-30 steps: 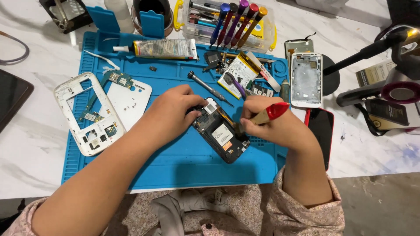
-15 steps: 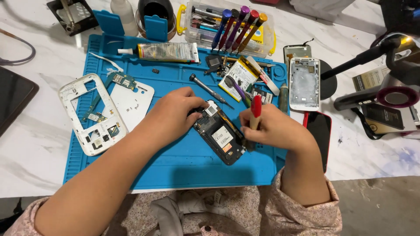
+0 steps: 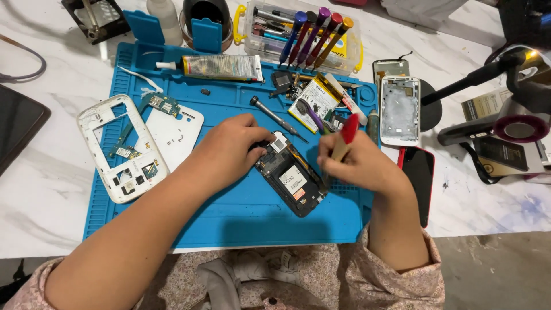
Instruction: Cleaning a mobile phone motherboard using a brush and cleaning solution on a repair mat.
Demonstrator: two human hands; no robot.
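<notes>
An opened black phone (image 3: 293, 178) lies tilted on the blue work mat (image 3: 229, 212), its inner parts facing up. My left hand (image 3: 229, 149) rests on the phone's upper left end and holds it down. My right hand (image 3: 359, 163) grips a red-handled screwdriver (image 3: 346, 133), the handle pointing up and back, the tip hidden behind my fingers at the phone's right edge.
A white phone frame (image 3: 100, 146), a white back cover (image 3: 172, 132) and a small circuit board (image 3: 163, 104) lie at the mat's left. A glue tube (image 3: 221, 67), a loose screwdriver (image 3: 275, 117), a battery (image 3: 313, 100), a case of coloured screwdrivers (image 3: 313, 31) and another white phone (image 3: 400, 109) sit behind.
My right hand has turned the red-handled screwdriver from lying sideways to standing more upright and has shifted along the phone's right edge. My left hand stayed on the phone.
</notes>
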